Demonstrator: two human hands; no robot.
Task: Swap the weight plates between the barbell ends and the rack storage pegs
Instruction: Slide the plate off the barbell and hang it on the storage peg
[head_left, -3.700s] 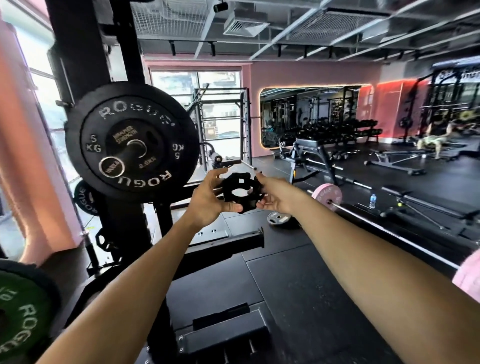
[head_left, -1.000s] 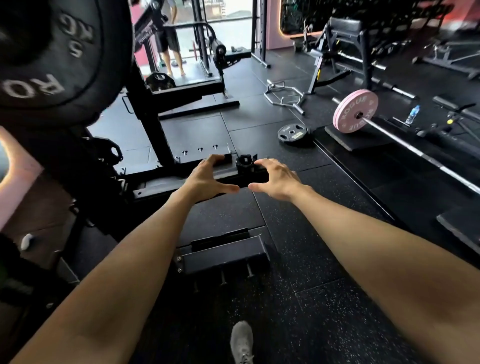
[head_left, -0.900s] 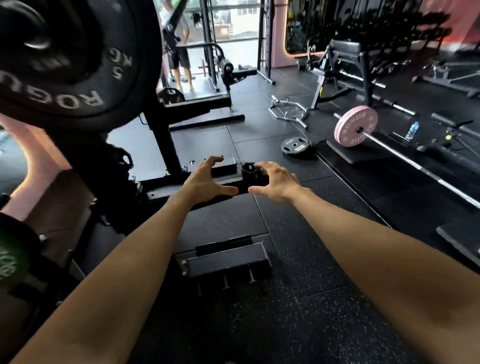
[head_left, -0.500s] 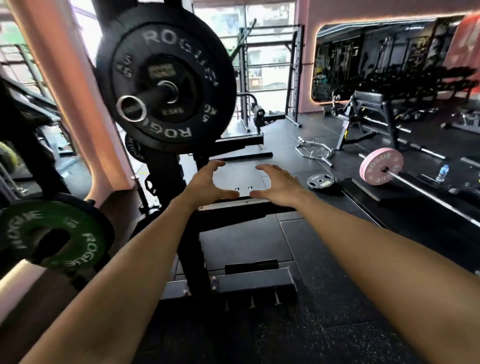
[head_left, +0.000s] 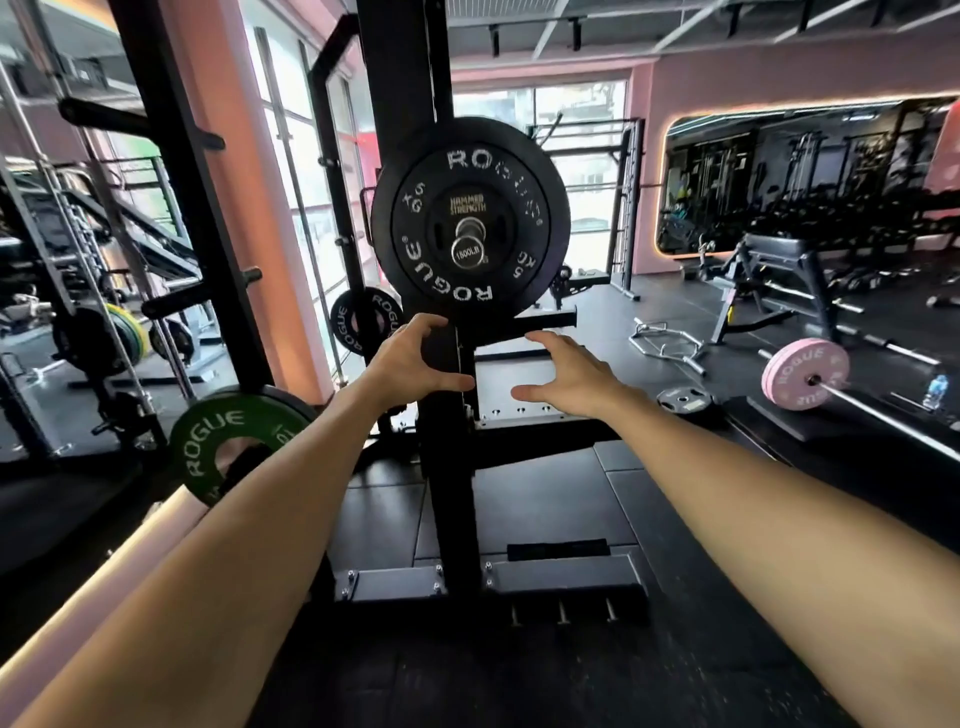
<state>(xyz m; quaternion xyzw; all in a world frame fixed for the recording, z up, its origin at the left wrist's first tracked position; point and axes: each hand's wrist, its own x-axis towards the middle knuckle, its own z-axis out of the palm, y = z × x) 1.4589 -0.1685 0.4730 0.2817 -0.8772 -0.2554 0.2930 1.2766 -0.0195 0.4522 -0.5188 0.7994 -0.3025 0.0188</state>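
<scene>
A black 5 kg Rogue plate (head_left: 470, 218) hangs on the barbell end, whose steel sleeve tip (head_left: 467, 253) points at me in front of the black rack upright (head_left: 400, 62). A smaller plate sits on the sleeve in front of it. My left hand (head_left: 413, 361) and my right hand (head_left: 563, 376) reach up just below the plate, fingers spread and curved, holding nothing. A green 10 kg Rogue plate (head_left: 228, 441) sits on a low peg at the left. Another black Rogue plate (head_left: 366, 322) hangs on a peg behind the upright.
The rack's base foot (head_left: 493, 582) lies on the rubber floor in front of me. At the right, a barbell with a pink plate (head_left: 805, 374) lies on the floor, beside a loose small black plate (head_left: 684, 400), a hex bar (head_left: 665, 345) and a bench (head_left: 769, 291).
My hands set the black collar down on the rack base and let it go. My view rose from the floor, and both empty hands lifted toward the black plate, now centred ahead.
</scene>
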